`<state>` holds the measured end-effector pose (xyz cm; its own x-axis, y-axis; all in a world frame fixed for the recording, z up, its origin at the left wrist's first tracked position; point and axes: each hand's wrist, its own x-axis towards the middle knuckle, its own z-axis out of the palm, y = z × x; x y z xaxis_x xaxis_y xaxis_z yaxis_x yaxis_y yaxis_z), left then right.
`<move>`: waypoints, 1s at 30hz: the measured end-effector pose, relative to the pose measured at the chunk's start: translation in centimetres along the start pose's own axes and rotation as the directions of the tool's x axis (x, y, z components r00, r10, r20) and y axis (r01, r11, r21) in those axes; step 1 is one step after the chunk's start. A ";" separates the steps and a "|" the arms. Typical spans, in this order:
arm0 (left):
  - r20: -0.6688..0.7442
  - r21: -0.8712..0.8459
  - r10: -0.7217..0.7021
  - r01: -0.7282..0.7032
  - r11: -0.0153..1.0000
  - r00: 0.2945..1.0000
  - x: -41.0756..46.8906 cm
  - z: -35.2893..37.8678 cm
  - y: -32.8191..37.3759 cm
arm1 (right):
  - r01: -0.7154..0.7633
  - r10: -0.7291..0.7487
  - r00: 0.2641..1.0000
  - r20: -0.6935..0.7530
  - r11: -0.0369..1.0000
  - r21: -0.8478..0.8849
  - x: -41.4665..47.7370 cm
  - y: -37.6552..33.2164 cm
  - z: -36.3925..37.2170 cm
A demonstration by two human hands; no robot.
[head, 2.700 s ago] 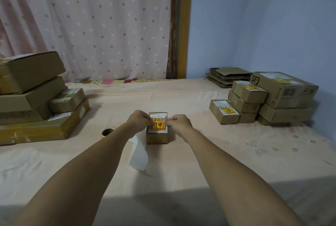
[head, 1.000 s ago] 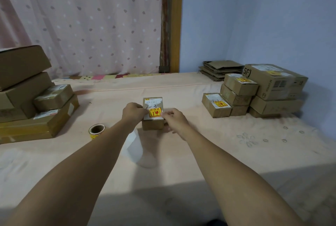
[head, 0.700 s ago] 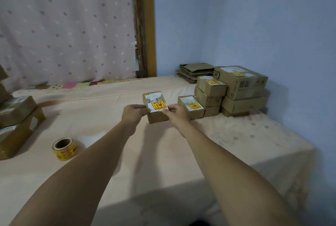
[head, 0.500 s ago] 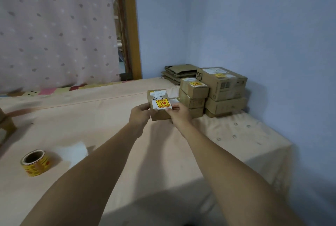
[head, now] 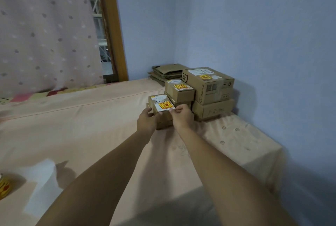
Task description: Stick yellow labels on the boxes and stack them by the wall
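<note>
Carried right from mid-bed, box [head: 161, 104] is now at stack's [head: 209, 87] near-left, over a lower box [head: 164, 124]. Left hand [head: 146, 121] and right hand [head: 182, 116] grip its sides. It looks light and stiff, so side holds suit.

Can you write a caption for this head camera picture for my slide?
The left hand and right hand hold a yellow-labelled box at the stack of boxes by the blue wall.
</note>
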<state>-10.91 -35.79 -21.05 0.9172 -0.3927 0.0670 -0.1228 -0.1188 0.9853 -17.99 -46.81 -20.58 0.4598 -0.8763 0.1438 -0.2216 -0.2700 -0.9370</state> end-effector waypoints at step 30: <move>0.051 0.547 0.031 -0.054 0.835 0.998 0.5 -4.0 -0.6 | 0.136 0.058 0.914 0.403 0.889 -0.437 -3.3 -0.3 2.7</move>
<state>-8.81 -32.25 -20.99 0.8924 -0.4423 0.0891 -0.3591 -0.5769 0.7336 -17.11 -42.77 -21.59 0.7533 -0.6557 -0.0516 -0.5106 -0.5335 -0.6743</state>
